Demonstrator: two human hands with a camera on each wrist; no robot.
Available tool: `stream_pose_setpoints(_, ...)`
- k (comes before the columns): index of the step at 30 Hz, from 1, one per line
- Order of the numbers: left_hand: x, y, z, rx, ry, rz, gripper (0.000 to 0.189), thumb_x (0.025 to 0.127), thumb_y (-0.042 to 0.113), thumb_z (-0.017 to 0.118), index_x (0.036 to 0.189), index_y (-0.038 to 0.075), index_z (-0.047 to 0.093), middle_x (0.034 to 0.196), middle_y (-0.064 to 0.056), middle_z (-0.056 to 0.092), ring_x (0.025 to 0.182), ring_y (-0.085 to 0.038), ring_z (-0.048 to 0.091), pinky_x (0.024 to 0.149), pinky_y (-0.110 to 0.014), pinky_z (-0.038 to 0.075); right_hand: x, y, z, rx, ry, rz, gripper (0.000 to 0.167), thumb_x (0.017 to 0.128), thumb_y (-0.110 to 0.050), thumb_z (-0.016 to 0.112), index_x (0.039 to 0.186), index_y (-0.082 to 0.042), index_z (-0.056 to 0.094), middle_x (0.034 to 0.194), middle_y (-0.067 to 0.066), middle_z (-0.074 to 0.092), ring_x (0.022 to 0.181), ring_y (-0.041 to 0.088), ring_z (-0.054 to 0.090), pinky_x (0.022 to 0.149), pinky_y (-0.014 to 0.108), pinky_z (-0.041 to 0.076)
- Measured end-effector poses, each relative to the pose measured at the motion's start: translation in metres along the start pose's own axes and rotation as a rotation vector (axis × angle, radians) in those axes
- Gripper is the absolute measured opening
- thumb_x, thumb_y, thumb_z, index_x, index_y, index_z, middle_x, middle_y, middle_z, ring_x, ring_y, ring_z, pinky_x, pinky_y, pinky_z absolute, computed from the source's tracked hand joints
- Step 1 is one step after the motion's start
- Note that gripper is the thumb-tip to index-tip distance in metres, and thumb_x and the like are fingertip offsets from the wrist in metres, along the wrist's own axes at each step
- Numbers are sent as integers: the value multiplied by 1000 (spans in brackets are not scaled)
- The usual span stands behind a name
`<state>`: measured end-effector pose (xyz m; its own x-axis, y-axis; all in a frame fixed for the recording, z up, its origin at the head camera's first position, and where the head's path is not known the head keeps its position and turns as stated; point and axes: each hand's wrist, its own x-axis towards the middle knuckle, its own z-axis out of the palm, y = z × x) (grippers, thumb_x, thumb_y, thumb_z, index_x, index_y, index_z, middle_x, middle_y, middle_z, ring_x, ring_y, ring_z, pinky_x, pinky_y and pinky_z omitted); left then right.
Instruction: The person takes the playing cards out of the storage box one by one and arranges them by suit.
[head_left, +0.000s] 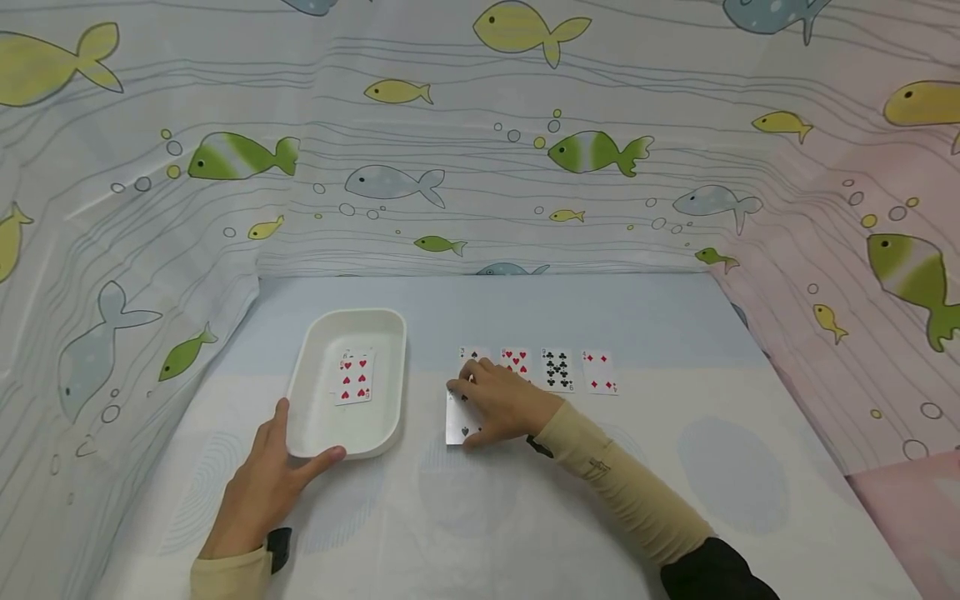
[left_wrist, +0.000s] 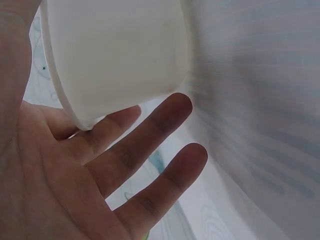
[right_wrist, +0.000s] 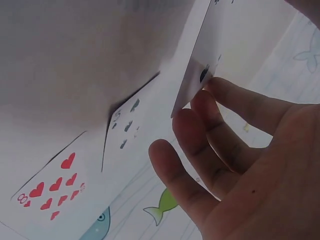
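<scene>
My left hand [head_left: 262, 487] rests at the near left corner of a white plastic tray [head_left: 401, 383], thumb on its near rim. In the left wrist view the other fingers stretch loosely along the tray's outer wall [left_wrist: 120, 55]. Inside lies a six of hearts playing card [head_left: 355, 379], with another card edge showing behind it. Right of the tray, my right hand [head_left: 510, 404] pinches a spade playing card [head_left: 455, 425] between thumb and fingertips. The right wrist view shows this card [right_wrist: 192, 75] tilted up off the table, its number partly hidden.
A row of face-up cards lies beyond my right hand: a spade card [head_left: 471, 352], an eight of hearts [head_left: 515, 360], a nine of clubs [head_left: 557, 369] and a four of diamonds [head_left: 600, 372]. Fish-patterned cloth [head_left: 465, 150] hangs behind the pale table [head_left: 585, 517].
</scene>
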<state>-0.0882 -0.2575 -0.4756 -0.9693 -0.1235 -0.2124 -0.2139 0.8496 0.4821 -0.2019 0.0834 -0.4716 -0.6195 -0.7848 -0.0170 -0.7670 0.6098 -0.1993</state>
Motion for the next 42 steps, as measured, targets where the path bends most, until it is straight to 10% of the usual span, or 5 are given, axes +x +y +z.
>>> stream_pose_setpoints(42, 1, -3, 2, -16, 6, 26, 130, 83, 75, 65, 160, 8, -16, 158, -34, 17, 128, -54, 40, 94, -72, 38, -9, 2, 19, 24, -100, 30, 89, 75, -55, 85, 145, -11, 52, 128, 5, 49, 111, 21, 47, 93, 32, 47)
